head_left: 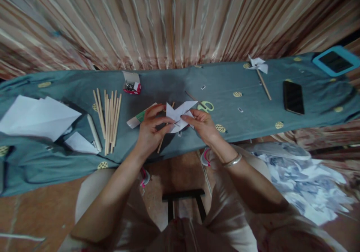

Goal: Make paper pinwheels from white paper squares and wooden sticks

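A folded white paper pinwheel point(177, 114) is held just above the cloth, in front of me. My left hand point(150, 130) pinches its left side between thumb and fingers; something thin shows by the fingertips, too small to name. On the other side, my right hand point(203, 125) is closed on the paper, thumb on top near the centre. Below the pinwheel lies a wooden stick point(160, 146), partly hidden by the hand and paper. Green-handled scissors point(207, 106) rest just beyond my right fingers. A white and green box point(136, 120) is partly behind my left hand.
Several wooden sticks point(112, 120), a white tube-like stick point(94, 132) and paper sheets point(39, 117) lie left. An open red box point(132, 88) of small metal pieces stands behind. Rightward are a finished pinwheel point(263, 77), a phone point(293, 97) and a blue-framed tablet point(336, 60).
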Demonstrator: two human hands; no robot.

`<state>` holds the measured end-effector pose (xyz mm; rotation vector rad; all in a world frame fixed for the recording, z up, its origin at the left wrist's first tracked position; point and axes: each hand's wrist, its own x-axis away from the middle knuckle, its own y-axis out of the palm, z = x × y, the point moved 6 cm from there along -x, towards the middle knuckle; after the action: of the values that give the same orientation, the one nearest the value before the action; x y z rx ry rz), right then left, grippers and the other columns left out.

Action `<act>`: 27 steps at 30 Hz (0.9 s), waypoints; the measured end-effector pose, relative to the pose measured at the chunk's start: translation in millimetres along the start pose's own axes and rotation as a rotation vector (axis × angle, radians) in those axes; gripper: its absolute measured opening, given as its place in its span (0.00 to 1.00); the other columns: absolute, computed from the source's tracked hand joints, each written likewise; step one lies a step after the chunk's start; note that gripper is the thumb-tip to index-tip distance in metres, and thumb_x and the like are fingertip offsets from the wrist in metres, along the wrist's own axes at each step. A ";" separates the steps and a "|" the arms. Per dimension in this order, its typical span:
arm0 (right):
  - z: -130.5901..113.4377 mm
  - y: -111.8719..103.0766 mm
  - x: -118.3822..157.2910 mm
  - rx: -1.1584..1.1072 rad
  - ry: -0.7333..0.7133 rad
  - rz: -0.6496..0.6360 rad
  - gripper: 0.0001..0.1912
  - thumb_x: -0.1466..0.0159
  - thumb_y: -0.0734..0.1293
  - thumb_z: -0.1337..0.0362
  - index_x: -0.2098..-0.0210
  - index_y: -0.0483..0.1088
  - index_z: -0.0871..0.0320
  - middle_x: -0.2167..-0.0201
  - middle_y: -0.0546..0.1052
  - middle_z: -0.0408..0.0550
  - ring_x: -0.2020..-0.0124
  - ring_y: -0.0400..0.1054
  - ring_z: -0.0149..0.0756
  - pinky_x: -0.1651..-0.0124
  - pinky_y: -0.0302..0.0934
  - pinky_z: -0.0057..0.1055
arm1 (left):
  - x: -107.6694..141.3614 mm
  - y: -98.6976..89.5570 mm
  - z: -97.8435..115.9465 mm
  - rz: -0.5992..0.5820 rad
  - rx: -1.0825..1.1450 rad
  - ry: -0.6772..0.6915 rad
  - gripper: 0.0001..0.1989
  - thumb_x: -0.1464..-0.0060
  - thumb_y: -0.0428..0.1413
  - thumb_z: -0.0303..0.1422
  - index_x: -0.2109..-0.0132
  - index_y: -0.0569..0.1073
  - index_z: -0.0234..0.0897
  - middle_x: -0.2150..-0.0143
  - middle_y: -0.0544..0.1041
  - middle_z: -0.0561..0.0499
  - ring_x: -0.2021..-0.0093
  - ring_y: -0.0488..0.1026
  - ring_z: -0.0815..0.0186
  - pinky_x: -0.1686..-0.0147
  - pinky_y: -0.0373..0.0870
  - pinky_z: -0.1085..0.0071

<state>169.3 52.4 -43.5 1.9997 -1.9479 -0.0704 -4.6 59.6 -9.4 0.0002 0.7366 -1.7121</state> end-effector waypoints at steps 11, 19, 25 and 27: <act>-6.3 4.3 6.9 -0.041 0.002 -0.021 0.15 0.53 0.79 0.53 0.72 0.78 0.54 0.75 0.80 0.40 0.71 0.71 0.32 0.60 0.65 0.33 | -1.3 3.3 0.0 -0.005 0.029 -0.053 0.06 0.46 0.65 0.38 0.66 0.81 0.41 0.49 0.78 0.47 0.42 0.70 0.55 0.38 0.63 0.54; -9.4 5.0 7.8 0.017 -0.041 -0.005 0.17 0.55 0.80 0.50 0.74 0.77 0.54 0.74 0.80 0.39 0.72 0.69 0.31 0.62 0.66 0.33 | -3.0 4.6 1.1 0.003 -0.062 -0.026 0.04 0.46 0.64 0.35 0.66 0.80 0.40 0.50 0.78 0.49 0.38 0.66 0.55 0.36 0.60 0.53; -5.3 4.2 5.6 0.048 -0.086 -0.048 0.14 0.50 0.79 0.53 0.72 0.76 0.55 0.72 0.80 0.40 0.71 0.69 0.30 0.62 0.66 0.31 | -2.8 4.3 -0.2 0.007 -0.159 0.004 0.03 0.47 0.64 0.33 0.67 0.78 0.42 0.48 0.78 0.50 0.37 0.65 0.55 0.36 0.61 0.52; -3.6 4.0 4.8 0.047 -0.087 -0.062 0.13 0.49 0.79 0.54 0.72 0.76 0.55 0.72 0.79 0.39 0.71 0.69 0.29 0.62 0.65 0.30 | -3.0 4.5 1.4 0.004 -0.163 0.018 0.02 0.47 0.64 0.32 0.67 0.78 0.42 0.49 0.78 0.50 0.37 0.65 0.54 0.36 0.62 0.52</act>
<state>166.7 48.6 -38.0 2.1211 -1.9564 -0.1298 0.7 61.2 -9.2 -0.0957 0.8876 -1.6460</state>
